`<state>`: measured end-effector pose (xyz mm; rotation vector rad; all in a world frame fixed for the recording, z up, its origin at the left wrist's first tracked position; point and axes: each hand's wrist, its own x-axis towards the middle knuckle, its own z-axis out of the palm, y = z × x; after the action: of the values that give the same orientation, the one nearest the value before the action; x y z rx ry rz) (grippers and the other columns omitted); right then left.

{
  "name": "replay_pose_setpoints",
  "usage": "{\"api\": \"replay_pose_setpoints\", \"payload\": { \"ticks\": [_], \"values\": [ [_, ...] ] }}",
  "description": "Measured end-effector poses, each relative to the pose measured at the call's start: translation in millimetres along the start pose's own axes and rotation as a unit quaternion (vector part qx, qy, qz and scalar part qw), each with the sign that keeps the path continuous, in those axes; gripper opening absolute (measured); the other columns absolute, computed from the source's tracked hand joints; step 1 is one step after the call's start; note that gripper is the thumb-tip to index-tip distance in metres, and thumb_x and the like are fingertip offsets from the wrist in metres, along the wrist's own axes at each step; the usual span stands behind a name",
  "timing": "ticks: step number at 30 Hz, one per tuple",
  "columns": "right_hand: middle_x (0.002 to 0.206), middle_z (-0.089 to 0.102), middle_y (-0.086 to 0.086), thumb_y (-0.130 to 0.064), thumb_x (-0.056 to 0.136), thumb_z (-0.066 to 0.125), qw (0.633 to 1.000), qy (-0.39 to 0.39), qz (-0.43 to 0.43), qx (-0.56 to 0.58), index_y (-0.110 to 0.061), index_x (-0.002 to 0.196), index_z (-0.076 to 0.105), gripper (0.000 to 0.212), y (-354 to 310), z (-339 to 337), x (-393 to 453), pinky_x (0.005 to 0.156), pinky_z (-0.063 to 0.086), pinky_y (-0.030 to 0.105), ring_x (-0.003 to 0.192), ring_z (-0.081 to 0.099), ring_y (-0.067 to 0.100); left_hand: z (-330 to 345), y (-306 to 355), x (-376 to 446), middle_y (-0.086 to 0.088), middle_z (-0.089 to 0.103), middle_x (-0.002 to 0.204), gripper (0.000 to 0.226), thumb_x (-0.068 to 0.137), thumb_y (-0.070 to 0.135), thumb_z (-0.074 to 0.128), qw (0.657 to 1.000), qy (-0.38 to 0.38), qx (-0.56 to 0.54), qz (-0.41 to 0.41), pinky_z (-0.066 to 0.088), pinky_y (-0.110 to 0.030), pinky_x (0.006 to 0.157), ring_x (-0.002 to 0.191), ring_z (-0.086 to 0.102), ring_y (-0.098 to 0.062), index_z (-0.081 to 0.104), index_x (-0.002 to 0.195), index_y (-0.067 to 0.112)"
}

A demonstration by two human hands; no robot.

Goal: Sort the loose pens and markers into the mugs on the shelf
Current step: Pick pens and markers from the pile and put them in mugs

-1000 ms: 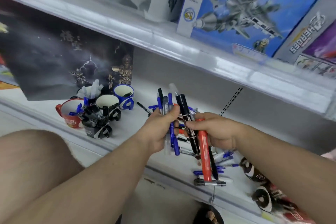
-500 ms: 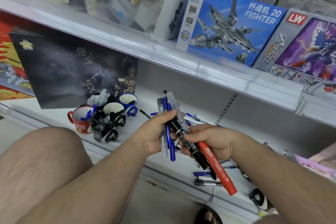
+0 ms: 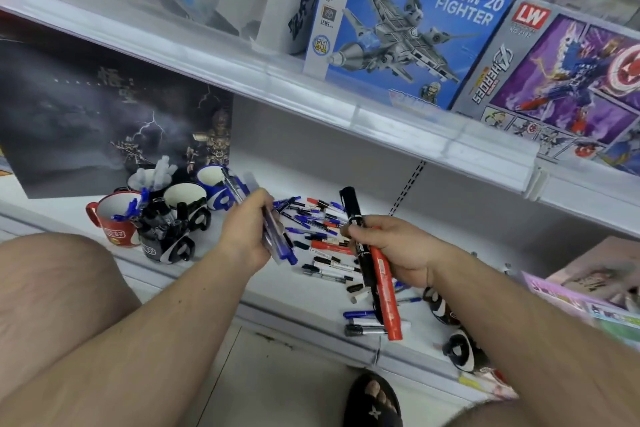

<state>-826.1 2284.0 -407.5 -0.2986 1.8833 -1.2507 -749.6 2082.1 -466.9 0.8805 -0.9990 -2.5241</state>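
The left hand [image 3: 247,236] grips a bundle of blue pens [image 3: 273,236] near the mugs [image 3: 166,218] on the shelf [image 3: 301,291]. The right hand [image 3: 394,250] clasps a black marker [image 3: 353,211] and a red marker [image 3: 386,291]. Loose pens [image 3: 318,229] lie scattered on the shelf between the hands.

shelving: white shop shelves [image 3: 381,121] with clear plastic price strips along the front edge
back wall: plain white panel [image 3: 329,163], slotted upright [image 3: 408,187] running down it
floor: pale tiles [image 3: 277,385], a bit grubby by the base
light: bright, even
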Motion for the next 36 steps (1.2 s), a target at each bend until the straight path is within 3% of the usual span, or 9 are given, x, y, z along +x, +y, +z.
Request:
{"api": "replay_pose_setpoints", "payload": {
  "ticks": [3, 7, 10, 14, 18, 22, 27, 32, 36],
  "values": [
    [0.100, 0.068, 0.014, -0.020, 0.096, 0.063, 0.996, 0.056, -0.050, 0.058, -0.010, 0.126, 0.056, 0.033, 1, 4, 3, 0.067, 0.056, 0.037, 0.079, 0.066, 0.024, 14, -17, -20, -0.006, 0.059, 0.059, 0.011, 0.085, -0.002, 0.049, 0.989, -0.081, 0.120, -0.041, 0.041, -0.023, 0.045, 0.055, 0.059, -0.015, 0.050, 0.085, 0.009],
    [0.107, 0.067, 0.028, -0.014, 0.094, 0.065, 0.989, 0.089, -0.115, 0.018, -0.036, 0.144, 0.035, 0.062, -2, 13, 3, 0.071, 0.060, 0.046, 0.079, 0.067, 0.031, 36, -37, -39, -0.007, 0.061, 0.068, 0.015, 0.088, -0.004, 0.054, 0.964, -0.176, 0.183, -0.077, 0.046, -0.024, 0.053, 0.054, 0.063, -0.013, 0.060, 0.085, 0.009],
    [0.075, 0.067, 0.005, -0.016, 0.094, 0.065, 0.974, 0.147, -0.160, -0.066, -0.045, 0.151, 0.016, 0.080, -3, 14, 4, 0.054, 0.051, 0.026, 0.057, 0.062, 0.008, 42, -41, -39, -0.008, 0.069, 0.073, 0.014, 0.092, 0.000, 0.058, 0.956, -0.226, 0.157, -0.100, 0.052, -0.025, 0.054, 0.060, 0.067, -0.016, 0.068, 0.098, 0.008],
    [0.069, 0.058, -0.003, -0.030, 0.093, 0.066, 0.944, 0.220, -0.176, -0.172, -0.039, 0.154, 0.012, 0.082, 0, 5, 4, 0.049, 0.045, 0.022, 0.049, 0.055, 0.002, 48, -47, -34, -0.012, 0.071, 0.082, 0.015, 0.089, -0.002, 0.062, 0.948, -0.244, 0.190, -0.076, 0.057, -0.033, 0.070, 0.071, 0.070, -0.020, 0.067, 0.102, 0.004],
    [0.095, 0.063, -0.002, -0.041, 0.084, 0.074, 0.915, 0.313, -0.185, -0.174, -0.027, 0.157, 0.014, 0.095, -1, -10, 4, 0.060, 0.042, 0.011, 0.080, 0.060, 0.003, 51, -55, -29, -0.008, 0.071, 0.078, 0.022, 0.082, -0.011, 0.066, 0.937, -0.245, 0.245, -0.050, 0.055, -0.045, 0.091, 0.077, 0.067, -0.022, 0.067, 0.093, 0.008],
    [0.105, 0.060, -0.009, -0.040, 0.084, 0.075, 0.914, 0.329, -0.208, -0.117, -0.031, 0.153, 0.027, 0.084, -3, -27, 2, 0.081, 0.052, 0.026, 0.096, 0.063, 0.008, 57, -61, -34, 0.001, 0.070, 0.065, 0.029, 0.082, -0.017, 0.061, 0.909, -0.301, 0.282, -0.064, 0.050, -0.019, 0.051, 0.055, 0.066, -0.008, 0.066, 0.088, 0.011],
    [0.130, 0.057, -0.003, -0.032, 0.094, 0.065, 0.934, 0.273, -0.183, -0.142, -0.023, 0.143, 0.049, 0.052, 1, -35, 4, 0.102, 0.048, 0.034, 0.116, 0.056, 0.012, 60, -65, -31, -0.006, 0.073, 0.078, 0.029, 0.080, -0.015, 0.065, 0.893, -0.318, 0.312, -0.071, 0.053, -0.023, 0.057, 0.067, 0.069, -0.014, 0.069, 0.096, 0.009],
    [0.085, 0.065, -0.005, -0.020, 0.099, 0.055, 0.911, 0.315, -0.151, -0.218, -0.013, 0.107, 0.071, 0.020, 7, -69, -4, 0.066, 0.046, 0.023, 0.071, 0.056, 0.008, 70, -83, -25, -0.008, 0.075, 0.089, 0.025, 0.082, 0.000, 0.072, 0.907, -0.270, 0.313, -0.076, 0.053, -0.027, 0.071, 0.080, 0.070, -0.020, 0.069, 0.106, 0.003],
    [0.070, 0.058, -0.004, -0.021, 0.098, 0.055, 0.879, 0.396, -0.106, -0.245, -0.011, 0.091, 0.071, 0.020, 25, -131, -25, 0.061, 0.038, 0.025, 0.059, 0.048, 0.013, 85, -112, -19, -0.009, 0.075, 0.095, 0.024, 0.084, 0.008, 0.074, 0.938, -0.195, 0.270, -0.094, 0.054, -0.026, 0.060, 0.076, 0.071, -0.019, 0.068, 0.107, 0.005]
  ]
}}
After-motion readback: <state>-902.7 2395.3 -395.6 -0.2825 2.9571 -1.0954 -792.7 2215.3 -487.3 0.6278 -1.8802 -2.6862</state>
